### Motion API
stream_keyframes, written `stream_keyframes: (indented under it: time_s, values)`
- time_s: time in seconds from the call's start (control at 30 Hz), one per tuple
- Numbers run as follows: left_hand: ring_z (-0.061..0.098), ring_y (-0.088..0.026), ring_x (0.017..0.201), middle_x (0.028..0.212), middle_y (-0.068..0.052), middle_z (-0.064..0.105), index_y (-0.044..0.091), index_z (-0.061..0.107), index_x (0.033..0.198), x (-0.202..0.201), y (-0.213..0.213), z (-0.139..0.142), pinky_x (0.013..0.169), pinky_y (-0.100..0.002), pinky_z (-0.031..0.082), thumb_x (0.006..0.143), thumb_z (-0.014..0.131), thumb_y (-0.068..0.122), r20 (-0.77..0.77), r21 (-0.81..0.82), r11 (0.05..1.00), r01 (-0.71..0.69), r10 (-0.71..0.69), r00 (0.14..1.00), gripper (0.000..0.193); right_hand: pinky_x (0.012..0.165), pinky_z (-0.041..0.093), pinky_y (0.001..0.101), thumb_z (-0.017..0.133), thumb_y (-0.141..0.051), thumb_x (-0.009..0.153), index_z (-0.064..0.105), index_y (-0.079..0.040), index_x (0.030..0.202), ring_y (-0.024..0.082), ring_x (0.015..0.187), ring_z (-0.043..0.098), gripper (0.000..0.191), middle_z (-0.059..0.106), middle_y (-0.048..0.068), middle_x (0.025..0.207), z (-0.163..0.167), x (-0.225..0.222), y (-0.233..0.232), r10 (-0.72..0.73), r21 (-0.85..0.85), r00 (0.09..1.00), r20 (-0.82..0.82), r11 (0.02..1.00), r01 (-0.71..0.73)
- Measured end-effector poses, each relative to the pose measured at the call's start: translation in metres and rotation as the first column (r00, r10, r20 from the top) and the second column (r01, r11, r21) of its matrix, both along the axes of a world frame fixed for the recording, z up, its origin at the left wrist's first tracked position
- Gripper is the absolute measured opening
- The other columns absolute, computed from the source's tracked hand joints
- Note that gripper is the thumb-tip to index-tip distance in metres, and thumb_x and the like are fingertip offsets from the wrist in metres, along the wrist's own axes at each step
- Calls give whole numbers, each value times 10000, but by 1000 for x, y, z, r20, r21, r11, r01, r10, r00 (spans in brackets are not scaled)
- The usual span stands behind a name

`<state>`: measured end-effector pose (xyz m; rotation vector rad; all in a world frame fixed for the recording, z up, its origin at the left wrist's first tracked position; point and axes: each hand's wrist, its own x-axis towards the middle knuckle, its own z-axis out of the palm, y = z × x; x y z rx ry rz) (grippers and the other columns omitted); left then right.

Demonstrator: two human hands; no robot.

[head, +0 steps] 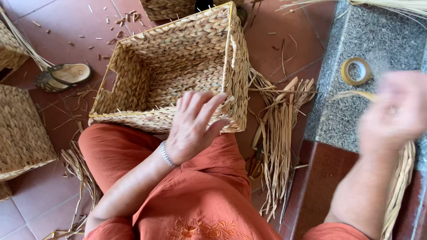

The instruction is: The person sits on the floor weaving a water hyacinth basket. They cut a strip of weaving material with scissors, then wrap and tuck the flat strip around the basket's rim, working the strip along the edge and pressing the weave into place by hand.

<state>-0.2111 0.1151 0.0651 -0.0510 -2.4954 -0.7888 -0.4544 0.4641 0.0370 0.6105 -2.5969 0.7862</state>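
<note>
Centre frame: rectangular woven basket [178, 71], tipped on lap, left hand [193, 126] spread flat on rim. Right edge: right hand [396, 111] blurred, seemingly gripping reed strand [351, 94]. Nearby: tape roll [356, 71], sandal [64, 76], loose reeds [278, 142].

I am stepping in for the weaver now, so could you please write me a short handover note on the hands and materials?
Left hand: open, resting on the near rim of the rectangular woven straw basket on the lap.
Right hand: blurred, over the bundle of dry straw strands on the grey stone ledge; grip unclear.
Yellow tape roll on the ledge.
Done: basket walls woven.
Left: stray ends apparently need trimming.
</note>
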Motion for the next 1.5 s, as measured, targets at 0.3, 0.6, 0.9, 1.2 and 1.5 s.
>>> stream_keyframes:
  time_s: [0.3, 0.6, 0.9, 1.2, 1.5]
  values:
    - [590, -277, 1067, 1112, -39, 630, 100, 629, 1046, -23, -9, -15, 940, -428, 460, 900, 776, 53, 63, -40, 997, 66, -63, 996, 213, 540, 458, 195, 685, -63, 1021, 704, -22, 1073, 45, 692, 590, 69, 724, 32, 913, -46, 99, -147, 656, -637, 654, 376, 696, -331]
    - [648, -358, 1120, 1225, -142, 628, 33, 577, 974, -24, -15, -28, 963, -461, 548, 828, 730, -47, -14, 102, 985, 138, -137, 990, 226, 552, 420, 167, 744, -187, 975, 723, -45, 982, -11, 660, 515, 144, 641, -72, 770, -62, 90, -180, 667, -676, 450, 594, 717, -172]
    - [706, -241, 988, 1064, -87, 700, 21, 647, 1019, -29, -29, -36, 837, -364, 594, 888, 813, 114, 213, 419, 908, -4, -94, 972, 230, 562, 454, 166, 798, -156, 907, 725, -45, 882, 5, 656, 568, 136, 680, -42, 747, -60, 68, -200, 674, -673, 147, 724, 737, -64]
    - [721, -227, 903, 1003, -109, 725, 13, 723, 1085, -38, -48, -42, 768, -344, 606, 881, 821, 206, 350, 538, 843, -15, -208, 913, 298, 454, 457, 211, 749, -63, 884, 663, -15, 773, 38, 546, 590, 149, 654, 7, 647, -55, 49, -222, 547, -486, 147, 824, 816, -313]
    - [741, -111, 777, 890, -81, 784, 43, 773, 1066, -51, -59, -65, 695, -275, 598, 900, 773, 145, 373, 626, 778, -48, -244, 895, 195, 462, 470, 194, 774, -161, 901, 701, -39, 836, 41, 520, 596, 156, 733, 19, 710, -37, 42, -216, 564, -534, 57, 824, 806, -256]
